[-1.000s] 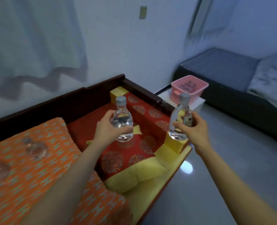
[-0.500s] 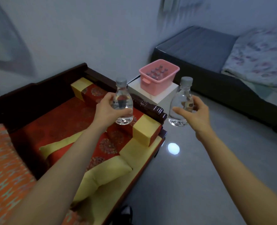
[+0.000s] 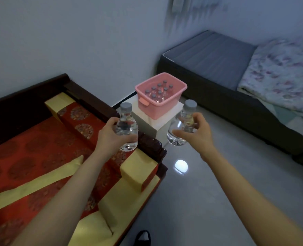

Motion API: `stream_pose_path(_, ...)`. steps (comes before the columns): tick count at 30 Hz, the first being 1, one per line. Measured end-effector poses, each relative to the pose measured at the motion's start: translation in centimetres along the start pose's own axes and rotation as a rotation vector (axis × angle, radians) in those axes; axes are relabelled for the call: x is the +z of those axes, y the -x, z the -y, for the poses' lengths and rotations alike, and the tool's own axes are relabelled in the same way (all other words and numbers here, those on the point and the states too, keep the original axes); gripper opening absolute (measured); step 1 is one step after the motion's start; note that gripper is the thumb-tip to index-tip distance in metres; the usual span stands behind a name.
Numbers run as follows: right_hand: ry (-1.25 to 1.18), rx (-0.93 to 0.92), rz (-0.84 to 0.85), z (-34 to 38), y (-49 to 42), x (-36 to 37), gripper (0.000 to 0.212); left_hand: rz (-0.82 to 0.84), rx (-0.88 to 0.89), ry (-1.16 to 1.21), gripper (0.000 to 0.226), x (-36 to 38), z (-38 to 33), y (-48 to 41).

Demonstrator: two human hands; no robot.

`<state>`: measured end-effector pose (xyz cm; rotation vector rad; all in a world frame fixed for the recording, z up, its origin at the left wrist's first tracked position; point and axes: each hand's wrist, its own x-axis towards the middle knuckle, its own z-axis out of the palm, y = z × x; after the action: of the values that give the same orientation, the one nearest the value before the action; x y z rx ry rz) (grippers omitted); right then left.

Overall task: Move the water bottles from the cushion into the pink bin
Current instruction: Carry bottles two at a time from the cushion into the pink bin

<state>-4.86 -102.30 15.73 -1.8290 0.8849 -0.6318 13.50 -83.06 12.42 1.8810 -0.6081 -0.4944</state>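
Note:
My left hand [image 3: 110, 137] grips a clear water bottle [image 3: 126, 121] with a grey cap, held upright above the end of the red cushion [image 3: 40, 148]. In my right hand [image 3: 198, 134] is a second clear bottle [image 3: 183, 121], upright over the floor. The pink bin [image 3: 172, 100] stands ahead of both hands on a white block [image 3: 161, 126]. Several grey-capped bottles [image 3: 158, 91] stand inside the bin.
A dark wooden bench frame [image 3: 150, 144] with red and yellow bolsters [image 3: 138, 171] lies to the left. A dark bed [image 3: 218, 71] with a flowered blanket [image 3: 280, 73] fills the right. Glossy grey floor [image 3: 200, 192] lies between. A dark shoe [image 3: 143, 237] shows at the bottom edge.
The view has swung right and closer to the pink bin. Both hands have carried their bottles toward it, away from the orange cushion, which has left the view.

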Motion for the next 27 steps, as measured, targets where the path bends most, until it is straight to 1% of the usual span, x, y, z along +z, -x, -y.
stream_pose_path(7,0.026,0.029,0.026,-1.4,-9.5,-2.6,0.059,-0.039,-0.053,-0.006,0.061,4.1,-1.9,-8.1)
stream_pose_path(11,0.049,0.031,0.059,-2.7,-16.1,-4.6,0.062,-0.097,-0.067,0.051,0.067,7.2,-3.0,-12.8)
stream_pose_path(15,0.034,0.031,0.095,-4.5,-22.4,-6.3,0.060,-0.140,-0.077,0.049,0.060,11.1,-4.5,-16.8)
stream_pose_path(17,0.013,0.025,0.170,-5.3,-26.4,-7.6,0.053,-0.193,-0.092,0.067,0.061,14.0,-5.2,-19.4)
stream_pose_path(19,-0.003,0.009,0.245,-5.9,-29.8,-8.6,0.051,-0.238,-0.121,0.089,0.063,16.3,-5.6,-21.4)
stream_pose_path(22,-0.007,-0.021,0.332,-6.8,-35.0,-10.4,0.055,-0.295,-0.150,0.091,0.059,19.9,-6.9,-24.3)
stream_pose_path(27,-0.018,-0.036,0.389,-8.6,-42.2,-11.8,0.064,-0.322,-0.175,0.085,0.058,24.0,-8.0,-29.1)
